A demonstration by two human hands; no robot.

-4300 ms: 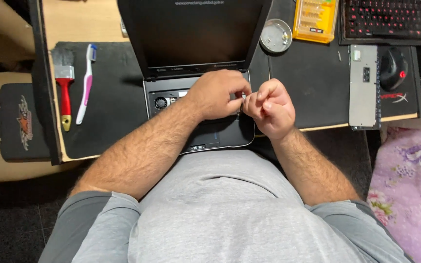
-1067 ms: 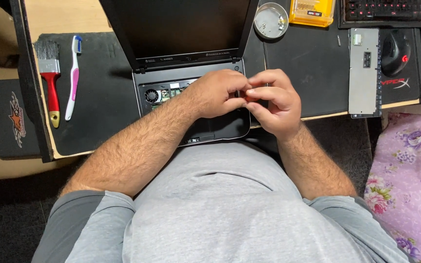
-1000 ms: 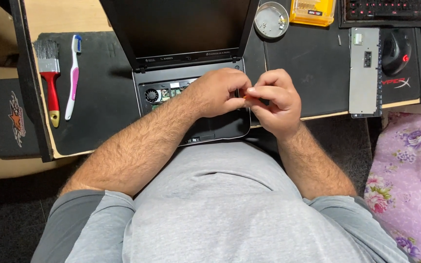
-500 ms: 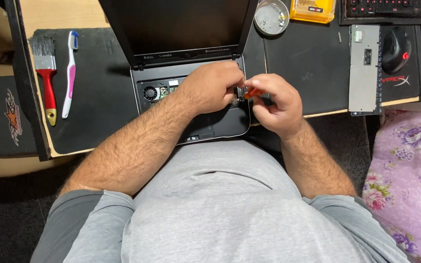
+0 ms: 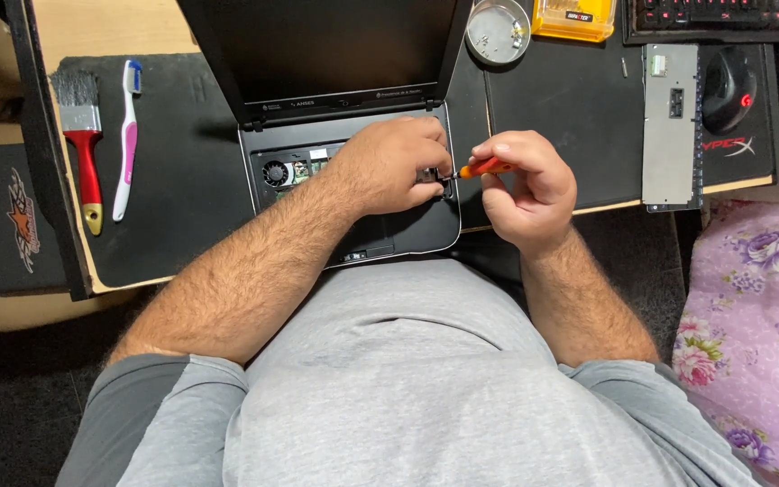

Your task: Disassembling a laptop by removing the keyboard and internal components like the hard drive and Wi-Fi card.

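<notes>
Right hand: the right hand (image 5: pixel 526 185) is curling its fingers together, pinching a small orange screwdriver (image 5: pixel 484 168) that is pointing toward 9 o'clock.
Left hand: the left hand (image 5: pixel 397 164) is resting on the open laptop (image 5: pixel 380 236), fingers bent and close together, touching the spot at the screwdriver's tip.
Laptop: it is sitting at 12 o'clock from the person's belly, its top cover off and 1 fan (image 5: pixel 274 172) showing.
Left side: a paintbrush (image 5: pixel 83 144) and a toothbrush (image 5: pixel 126 135) are lying at 10 o'clock.
Far side: a round tin (image 5: pixel 497 31) is sitting at 1 o'clock.
</notes>
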